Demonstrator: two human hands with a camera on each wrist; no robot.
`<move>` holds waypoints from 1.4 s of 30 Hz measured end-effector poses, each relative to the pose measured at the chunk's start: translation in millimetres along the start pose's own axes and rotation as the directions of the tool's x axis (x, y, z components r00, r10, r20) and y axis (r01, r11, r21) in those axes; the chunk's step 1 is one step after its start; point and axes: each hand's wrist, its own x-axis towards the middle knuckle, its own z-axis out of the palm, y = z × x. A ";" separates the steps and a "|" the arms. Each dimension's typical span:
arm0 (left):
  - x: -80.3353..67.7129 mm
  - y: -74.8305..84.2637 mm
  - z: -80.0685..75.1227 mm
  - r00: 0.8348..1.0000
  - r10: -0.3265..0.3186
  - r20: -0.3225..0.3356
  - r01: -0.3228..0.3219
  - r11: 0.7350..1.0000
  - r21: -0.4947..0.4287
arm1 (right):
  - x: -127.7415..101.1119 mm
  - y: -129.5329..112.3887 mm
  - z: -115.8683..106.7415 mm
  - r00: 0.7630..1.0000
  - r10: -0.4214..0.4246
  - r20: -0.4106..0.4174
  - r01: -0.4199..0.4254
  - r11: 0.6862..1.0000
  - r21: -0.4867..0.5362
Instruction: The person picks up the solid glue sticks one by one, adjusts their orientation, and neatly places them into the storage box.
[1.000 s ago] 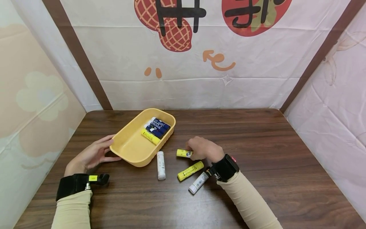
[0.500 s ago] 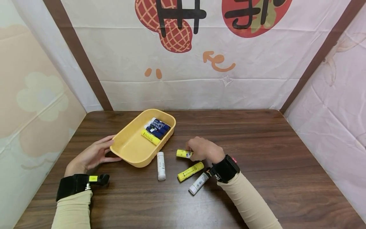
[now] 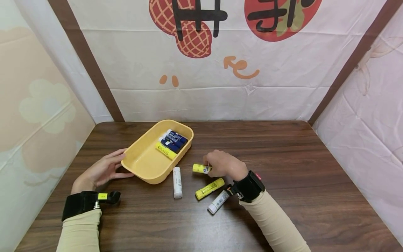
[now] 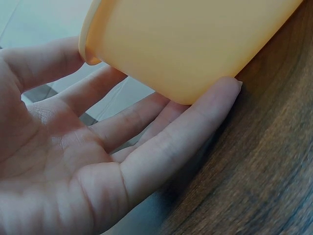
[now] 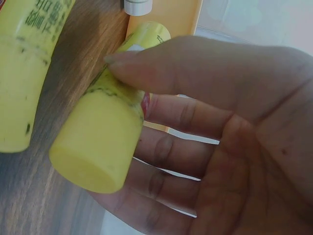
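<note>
My right hand (image 3: 217,163) pinches a yellow glue stick (image 3: 201,168) between thumb and fingers, just above the table; the right wrist view shows the stick (image 5: 110,134) close up in that pinch. My left hand (image 3: 105,168) lies with straight fingers against the near left side of a yellow tray (image 3: 141,164); in the left wrist view its fingers (image 4: 161,142) touch the tray's outer wall (image 4: 195,44). Inside the tray lie several blue glue sticks (image 3: 174,139) and one yellow one (image 3: 165,151).
On the table lie a white glue stick (image 3: 177,177), another yellow glue stick (image 3: 210,188) and a white one (image 3: 218,202) by my right wrist. The wooden table (image 3: 299,168) is walled by printed cloth on three sides.
My right hand has lifted the yellow glue stick slightly and shifted it a little left. The left hand and tray have not moved.
</note>
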 end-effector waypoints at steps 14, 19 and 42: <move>1.2 0.2 0.5 1.000 -0.015 -0.021 0.015 1.000 0.014 | -4.5 -1.1 -4.0 1.000 0.001 -0.019 -0.001 1.000 -0.018; 1.3 0.3 0.9 0.999 -0.020 -0.028 0.020 1.000 0.020 | -6.1 0.6 -6.0 1.000 0.004 -0.025 -0.004 1.000 0.008; 0.5 -0.3 0.8 1.000 -0.021 -0.022 0.021 1.000 0.022 | -9.8 -0.7 -11.1 0.999 0.001 -0.038 -0.001 1.000 0.000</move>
